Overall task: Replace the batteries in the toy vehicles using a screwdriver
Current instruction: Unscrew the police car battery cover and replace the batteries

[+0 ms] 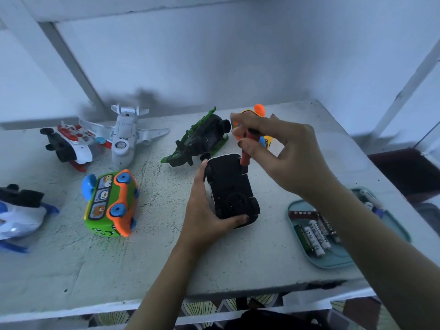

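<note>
So the black toy car [229,186] is flipped belly-up near the middle of the table [71,258], with the left hand [204,210] wrapped around it, thumb on the far side and fingers curled under the near end. The right hand [283,153] is above it, fingertips pinched tight on a red screwdriver [246,151] that points down at the far end of the car's underside. Can't tell if the tip is actually in a screw. Off to the right is a teal tray [338,260] with a bunch of batteries [315,236] lying in it. The other toys sit around: a green and orange bus [110,203] just left of the car, a white plane [126,136], a red and white helicopter [69,144] and a green helicopter [200,139] further back.
</note>
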